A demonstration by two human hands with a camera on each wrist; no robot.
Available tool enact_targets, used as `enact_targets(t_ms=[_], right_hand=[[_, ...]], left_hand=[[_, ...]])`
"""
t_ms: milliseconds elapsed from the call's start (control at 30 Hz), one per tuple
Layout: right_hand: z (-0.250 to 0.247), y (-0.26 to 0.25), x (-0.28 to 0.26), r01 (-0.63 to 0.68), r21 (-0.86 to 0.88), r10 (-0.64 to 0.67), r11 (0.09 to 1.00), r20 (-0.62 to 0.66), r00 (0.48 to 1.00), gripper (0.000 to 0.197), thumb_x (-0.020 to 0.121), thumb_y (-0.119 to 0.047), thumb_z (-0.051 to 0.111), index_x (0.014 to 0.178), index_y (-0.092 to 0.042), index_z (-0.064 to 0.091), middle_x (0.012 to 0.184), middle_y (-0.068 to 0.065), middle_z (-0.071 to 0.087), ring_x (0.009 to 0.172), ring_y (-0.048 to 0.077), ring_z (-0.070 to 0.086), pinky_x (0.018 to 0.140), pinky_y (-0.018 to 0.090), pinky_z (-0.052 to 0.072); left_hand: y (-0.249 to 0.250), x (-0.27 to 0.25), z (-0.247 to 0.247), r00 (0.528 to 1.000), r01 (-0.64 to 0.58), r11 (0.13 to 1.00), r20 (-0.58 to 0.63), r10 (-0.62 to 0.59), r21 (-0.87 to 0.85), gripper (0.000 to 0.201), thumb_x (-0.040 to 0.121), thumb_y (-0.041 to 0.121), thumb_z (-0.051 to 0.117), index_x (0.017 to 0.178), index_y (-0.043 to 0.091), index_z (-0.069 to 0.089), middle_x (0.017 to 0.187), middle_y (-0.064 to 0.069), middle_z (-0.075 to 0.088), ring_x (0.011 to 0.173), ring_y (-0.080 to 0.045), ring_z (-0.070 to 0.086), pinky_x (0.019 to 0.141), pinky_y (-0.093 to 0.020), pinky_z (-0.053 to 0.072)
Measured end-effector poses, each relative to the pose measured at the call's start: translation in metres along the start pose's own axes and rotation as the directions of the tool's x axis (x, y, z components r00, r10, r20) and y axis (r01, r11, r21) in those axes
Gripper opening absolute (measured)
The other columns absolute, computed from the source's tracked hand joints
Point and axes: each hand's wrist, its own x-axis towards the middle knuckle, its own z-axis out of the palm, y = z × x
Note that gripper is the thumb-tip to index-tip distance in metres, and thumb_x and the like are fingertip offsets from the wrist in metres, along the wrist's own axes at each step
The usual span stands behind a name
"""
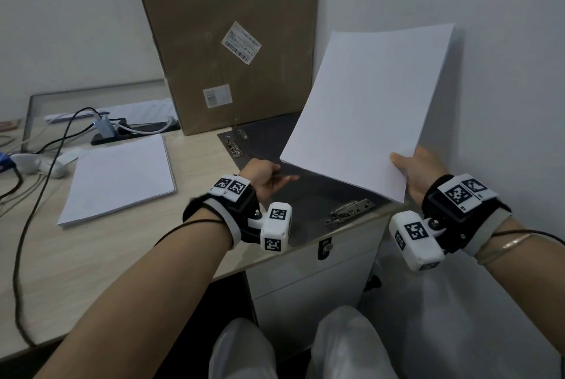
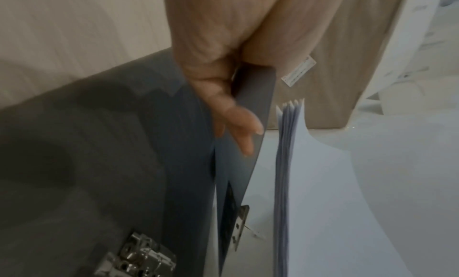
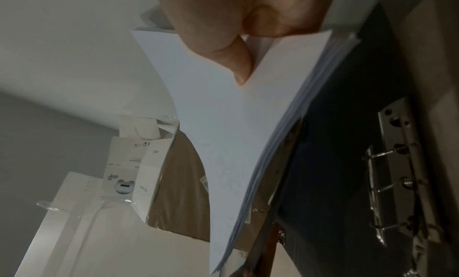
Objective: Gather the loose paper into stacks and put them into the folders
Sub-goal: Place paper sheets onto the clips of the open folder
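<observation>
My right hand [image 1: 408, 169] grips the lower right corner of a thick stack of white paper [image 1: 367, 109], thumb on top, and holds it tilted up above an open dark grey folder [image 1: 308, 198]. In the right wrist view the thumb [image 3: 231, 51] presses on the paper stack [image 3: 236, 134], with the folder's ring mechanism [image 3: 397, 183] beside it. My left hand [image 1: 275, 176] pinches the edge of a dark folder cover [image 2: 250, 143], lifted beside the paper stack's edge [image 2: 285, 173]. A second paper stack [image 1: 119, 176] lies flat on the desk to the left.
A tall cardboard box [image 1: 229, 42] leans against the wall behind the folder. Cables, a hub [image 1: 104, 127] and a white device [image 1: 39, 164] crowd the desk's far left. The folder lies at the desk's right corner over a white drawer unit [image 1: 305, 283]. A wall stands close on the right.
</observation>
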Motion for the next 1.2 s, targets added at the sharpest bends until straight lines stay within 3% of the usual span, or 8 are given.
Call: enact_targets(t_ms=[167, 300, 400, 533, 700, 833, 1067, 1200], right_hand=[[-0.005, -0.008, -0.005, 0.029, 0.010, -0.029, 1.000, 0.005, 1.000, 0.036, 0.095, -0.002, 0.048, 0.130, -0.004, 0.050, 0.117, 0.006, 0.059, 0.103, 0.022, 0.058, 0.088, 0.032, 0.044], [-0.008, -0.012, -0.009, 0.039, 0.011, -0.039, 0.999, -0.008, 0.999, 0.037, 0.094, -0.002, 0.049, 0.131, -0.003, 0.049, 0.119, 0.007, 0.059, 0.101, 0.021, 0.058, 0.083, 0.031, 0.045], [-0.008, -0.015, -0.016, 0.031, 0.025, -0.031, 0.999, 0.007, 0.999, 0.036, 0.095, -0.002, 0.049, 0.131, -0.003, 0.049, 0.118, 0.007, 0.059, 0.097, 0.021, 0.059, 0.077, 0.029, 0.048], [-0.005, -0.014, -0.025, 0.040, 0.047, -0.041, 0.998, 0.025, 0.999, 0.036, 0.094, 0.001, 0.047, 0.131, -0.001, 0.048, 0.119, 0.010, 0.058, 0.104, 0.024, 0.057, 0.091, 0.035, 0.045], [0.007, -0.010, -0.032, 0.020, 0.018, -0.021, 1.000, 0.078, 0.997, 0.038, 0.094, 0.002, 0.047, 0.132, -0.003, 0.048, 0.120, 0.009, 0.058, 0.105, 0.025, 0.058, 0.089, 0.035, 0.045], [0.029, 0.003, -0.034, -0.029, -0.056, 0.037, 0.998, 0.139, 0.990, 0.038, 0.093, 0.002, 0.049, 0.131, -0.001, 0.048, 0.126, 0.014, 0.058, 0.107, 0.030, 0.058, 0.092, 0.041, 0.046], [0.075, 0.037, -0.033, -0.115, -0.159, 0.146, 0.981, 0.197, 0.970, 0.035, 0.092, 0.004, 0.049, 0.127, 0.000, 0.053, 0.127, 0.019, 0.058, 0.102, 0.029, 0.056, 0.099, 0.048, 0.044], [0.095, 0.050, -0.032, -0.150, -0.184, 0.187, 0.972, 0.206, 0.961, 0.037, 0.092, 0.004, 0.049, 0.129, 0.000, 0.052, 0.126, 0.017, 0.058, 0.102, 0.028, 0.057, 0.094, 0.043, 0.046]], left_hand=[[0.001, -0.008, -0.020, 0.994, -0.111, 0.993, -0.020, 0.112, 0.033, 0.035, 0.098, -0.007, 0.031, 0.130, 0.003, 0.040, 0.091, -0.013, 0.061, 0.046, -0.018, 0.068, 0.033, -0.014, 0.042], [0.002, -0.030, -0.031, 0.987, -0.161, 0.981, 0.024, 0.159, 0.104, 0.028, 0.097, -0.007, 0.032, 0.112, 0.011, 0.047, 0.086, -0.008, 0.062, 0.043, -0.014, 0.065, 0.035, -0.013, 0.042], [0.000, -0.042, -0.040, 0.980, -0.196, 0.965, 0.053, 0.190, 0.171, 0.036, 0.096, -0.008, 0.033, 0.121, 0.014, 0.045, 0.087, -0.006, 0.062, 0.044, -0.013, 0.065, 0.036, -0.015, 0.043], [0.004, -0.057, -0.057, 0.972, -0.234, 0.931, 0.036, 0.233, 0.279, 0.045, 0.095, -0.007, 0.036, 0.129, 0.021, 0.041, 0.093, -0.007, 0.061, 0.043, -0.018, 0.063, 0.044, -0.023, 0.047], [0.027, -0.075, -0.105, 0.975, -0.222, 0.924, 0.076, 0.209, 0.310, 0.055, 0.095, -0.007, 0.038, 0.141, 0.023, 0.036, 0.127, -0.027, 0.056, 0.047, -0.022, 0.061, 0.046, -0.025, 0.045], [0.041, -0.095, -0.148, 0.986, -0.162, 0.958, 0.079, 0.148, 0.237, 0.045, 0.098, -0.006, 0.032, 0.136, 0.018, 0.038, 0.106, -0.026, 0.065, 0.025, -0.008, 0.043, 0.032, -0.014, 0.039], [0.041, -0.096, -0.212, 0.998, -0.057, 0.903, -0.012, 0.069, 0.425, 0.045, 0.099, 0.007, 0.041, 0.140, 0.023, 0.039, 0.103, -0.012, 0.072, 0.037, -0.008, 0.049, 0.034, -0.014, 0.037], [0.040, -0.097, -0.224, 0.991, -0.030, 0.962, -0.118, 0.064, 0.272, 0.029, 0.101, 0.025, 0.040, 0.125, 0.018, 0.054, 0.085, -0.003, 0.076, 0.047, -0.006, 0.063, 0.042, -0.014, 0.044]])
